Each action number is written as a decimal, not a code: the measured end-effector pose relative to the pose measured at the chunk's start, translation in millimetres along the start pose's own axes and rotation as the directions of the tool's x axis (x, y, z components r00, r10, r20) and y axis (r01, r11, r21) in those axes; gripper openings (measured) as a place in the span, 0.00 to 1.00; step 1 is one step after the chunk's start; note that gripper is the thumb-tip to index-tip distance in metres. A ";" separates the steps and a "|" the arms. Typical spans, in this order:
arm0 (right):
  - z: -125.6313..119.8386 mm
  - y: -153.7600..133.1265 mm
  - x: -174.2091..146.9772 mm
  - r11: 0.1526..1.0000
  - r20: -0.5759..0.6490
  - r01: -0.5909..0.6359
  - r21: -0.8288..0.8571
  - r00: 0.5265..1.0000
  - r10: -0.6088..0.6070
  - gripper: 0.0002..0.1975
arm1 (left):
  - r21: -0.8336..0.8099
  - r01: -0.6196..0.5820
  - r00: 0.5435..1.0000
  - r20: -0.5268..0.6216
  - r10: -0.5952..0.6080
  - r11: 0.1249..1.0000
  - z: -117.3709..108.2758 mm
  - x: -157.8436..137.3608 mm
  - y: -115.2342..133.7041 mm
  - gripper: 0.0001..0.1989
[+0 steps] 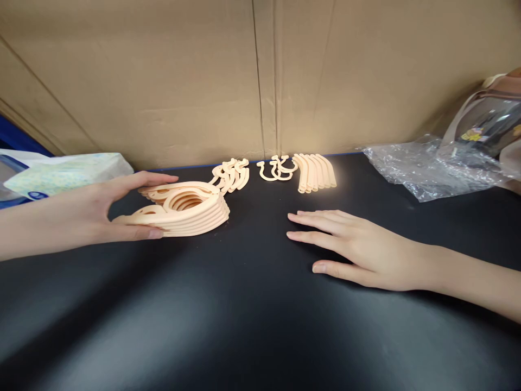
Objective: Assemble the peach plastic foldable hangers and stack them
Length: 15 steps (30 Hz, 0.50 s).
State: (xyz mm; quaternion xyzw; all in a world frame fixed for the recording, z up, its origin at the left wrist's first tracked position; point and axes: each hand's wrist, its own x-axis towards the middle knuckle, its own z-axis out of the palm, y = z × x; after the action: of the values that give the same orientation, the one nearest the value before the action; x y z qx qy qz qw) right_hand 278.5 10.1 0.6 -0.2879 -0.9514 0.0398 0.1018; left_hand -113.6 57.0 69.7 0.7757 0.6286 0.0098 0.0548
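Observation:
My left hand (109, 209) is closed around the left end of a neat stack of curved peach plastic pieces (199, 220), which look like parts of clothes hangers. Its thumb lies along the near side and its fingers along the far side; the stack rests on the black table. My right hand (358, 247) is open, palm down over the table with fingers stretched to the left, and holds nothing. Beyond it lie a row of slightly bent peach strips (316, 172) and a few thin peach hooks (277, 169). Behind the stack is a small pile of short curved peach pieces (232, 175).
Brown cardboard (183, 81) stands upright along the back edge of the black table (244, 315). At the left is a soft white-and-green package (73, 171). Crumpled clear plastic (427, 165) lies at the right, beside a see-through bag (488, 122) with brown trim.

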 end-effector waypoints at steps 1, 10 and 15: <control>-0.2 0.0 0.0 1.000 0.005 0.000 -0.003 1.000 0.000 0.24 | -0.003 0.003 1.000 -0.005 -0.003 1.000 -0.6 -1.7 3.4 0.42; 0.0 0.2 1.0 1.000 0.006 -0.003 -0.012 1.000 0.003 0.24 | 0.016 0.030 0.999 0.031 -0.030 0.999 2.1 8.1 -16.0 0.47; 0.8 1.0 -0.4 1.000 -0.008 0.007 -0.019 1.000 -0.007 0.25 | 0.004 -0.062 0.997 -0.045 0.062 0.998 2.2 3.6 -9.1 0.49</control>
State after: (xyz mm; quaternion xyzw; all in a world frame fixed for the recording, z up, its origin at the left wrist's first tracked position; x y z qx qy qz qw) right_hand 279.1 10.6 -0.4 -0.2857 -0.9523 0.0291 0.1031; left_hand -121.6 62.2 66.4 0.7945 0.6053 0.0281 0.0394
